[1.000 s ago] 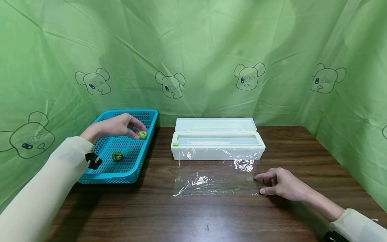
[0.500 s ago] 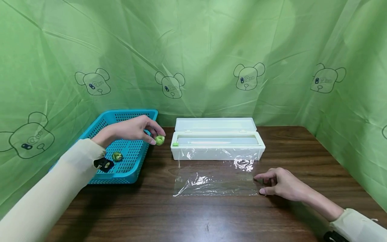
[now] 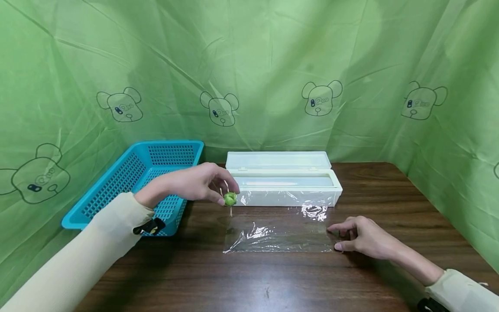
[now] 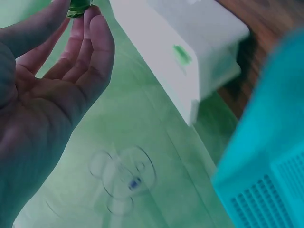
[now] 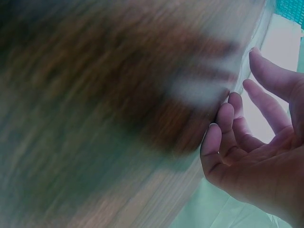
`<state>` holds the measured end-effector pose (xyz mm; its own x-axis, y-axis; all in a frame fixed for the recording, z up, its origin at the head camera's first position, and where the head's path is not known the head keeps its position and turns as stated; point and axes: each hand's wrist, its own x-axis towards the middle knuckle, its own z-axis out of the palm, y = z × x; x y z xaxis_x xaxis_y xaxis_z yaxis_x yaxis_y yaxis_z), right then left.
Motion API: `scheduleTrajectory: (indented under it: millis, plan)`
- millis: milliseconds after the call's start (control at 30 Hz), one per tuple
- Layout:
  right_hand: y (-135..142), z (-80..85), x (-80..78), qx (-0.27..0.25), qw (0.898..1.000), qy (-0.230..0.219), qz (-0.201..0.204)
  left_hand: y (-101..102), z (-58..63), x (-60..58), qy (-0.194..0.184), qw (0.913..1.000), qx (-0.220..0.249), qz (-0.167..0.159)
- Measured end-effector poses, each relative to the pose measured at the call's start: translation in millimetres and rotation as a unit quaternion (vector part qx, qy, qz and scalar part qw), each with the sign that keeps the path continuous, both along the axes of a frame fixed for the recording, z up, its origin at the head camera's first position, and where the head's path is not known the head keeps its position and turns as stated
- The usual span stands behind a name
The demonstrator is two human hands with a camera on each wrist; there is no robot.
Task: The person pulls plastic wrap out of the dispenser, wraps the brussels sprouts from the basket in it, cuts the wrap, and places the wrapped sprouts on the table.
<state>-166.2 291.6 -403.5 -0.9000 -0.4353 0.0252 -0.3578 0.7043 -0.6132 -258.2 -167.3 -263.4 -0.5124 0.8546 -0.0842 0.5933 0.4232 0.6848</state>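
Note:
Between thumb and fingertips, my left hand [image 3: 199,182] pinches a small green Brussels sprout [image 3: 230,199], held up near the left front of a white cling film dispenser [image 3: 286,198]. In the left wrist view only the lower part of the sprout [image 4: 79,8] shows at the top edge. A clear sheet of cling film [image 3: 288,238] runs from the dispenser over the table. At its right edge rests my right hand [image 3: 364,238], thumb and fingers apart, fingertips down at the film's corner. The right wrist view shows those fingertips [image 5: 214,137] against the surface.
A blue slotted basket [image 3: 117,175] stands at the left, partly behind my left forearm. The dispenser's lid [image 3: 277,160] is raised at the back. Green cloth [image 3: 265,78] walls in the brown wooden table [image 3: 234,281] at the back and sides.
My left hand has lifted the Brussels sprout out of the basket and carried it right and nearer, to the dispenser. Its forearm now hides the other sprout. The right hand has stayed put.

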Motion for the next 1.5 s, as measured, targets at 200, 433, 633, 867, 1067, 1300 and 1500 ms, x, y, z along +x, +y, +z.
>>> scheduleTrajectory:
  millis: [200,433,633,867,1067,1300,1500]
  plan:
    - [0.8,-0.2,1.7,0.000,1.000,-0.004,-0.007,22.0,-7.0,17.5,0.020,0.9987,0.018,-0.043]
    - [1.7,-1.7,2.1,-0.003,1.000,0.002,-0.005,40.4,-24.5,23.1,0.018,0.9979,0.017,-0.061]
    - [1.4,-1.4,1.9,-0.004,1.000,0.003,-0.006,52.8,-39.3,25.3,-0.019,0.9980,0.016,-0.057]
    - [0.5,0.1,2.1,-0.001,1.000,0.000,-0.013,70.3,-56.3,25.3,-0.048,0.9962,0.018,-0.071]
    - [-0.8,-0.2,1.1,-0.001,1.000,-0.004,-0.011,82.4,-71.6,23.1,-0.041,0.9941,0.027,-0.096]
    - [-0.1,-0.6,0.7,-0.001,1.000,-0.003,-0.012,95.1,-88.3,17.9,-0.051,0.9936,0.031,-0.096]
    - [0.4,-0.6,1.1,0.002,1.000,0.000,-0.014,104.9,-100.4,13.8,-0.055,0.9939,0.027,-0.092]
